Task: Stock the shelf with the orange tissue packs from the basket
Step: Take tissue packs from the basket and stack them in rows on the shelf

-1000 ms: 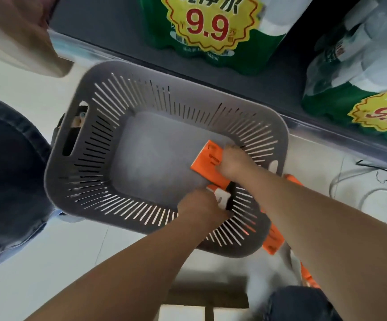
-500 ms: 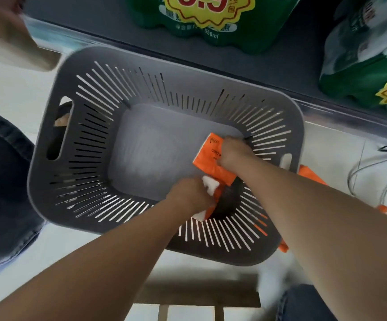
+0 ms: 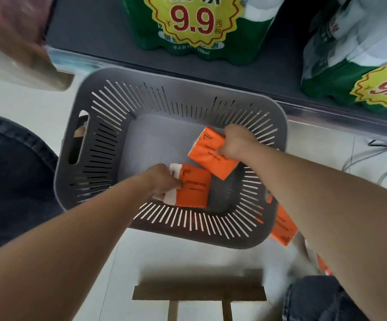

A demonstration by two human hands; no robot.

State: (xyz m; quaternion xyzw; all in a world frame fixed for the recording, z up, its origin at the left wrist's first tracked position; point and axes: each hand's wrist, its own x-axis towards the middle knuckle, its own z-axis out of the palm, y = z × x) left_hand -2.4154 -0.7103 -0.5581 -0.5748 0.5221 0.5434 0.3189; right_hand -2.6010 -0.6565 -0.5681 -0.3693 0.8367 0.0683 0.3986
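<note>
Both hands are down in the grey basket (image 3: 109,126), each with its own orange tissue pack. The left hand (image 3: 164,179) has its fingers curled over the white end of the lower pack (image 3: 193,187), which sits at about 6 o'clock on the basket floor. The right hand (image 3: 236,144) is closed round the far edge of the upper pack (image 3: 211,154) at roughly 2 o'clock, and that one is tilted with a corner pointing down toward the other. I can't tell if the two packs actually touch.

Handling-wise, I'd guess these weigh next to nothing and squash easily: soft tissue in thin, glossy film, so a bit slippery. Pinching a corner will probably just crumple the wrap. It's better to span the short width, thumb on one long side and fingers on the other, with only enough squeeze to stop it sliding. One per hand looks fine.

The shelf (image 3: 95,31) is at 12 o'clock from the basket, with green bottle multipacks (image 3: 197,31) on it, so any gap is beside those.

There's also a third orange pack (image 3: 283,225) outside the basket at about 4 o'clock, partly hidden under the right forearm.
</note>
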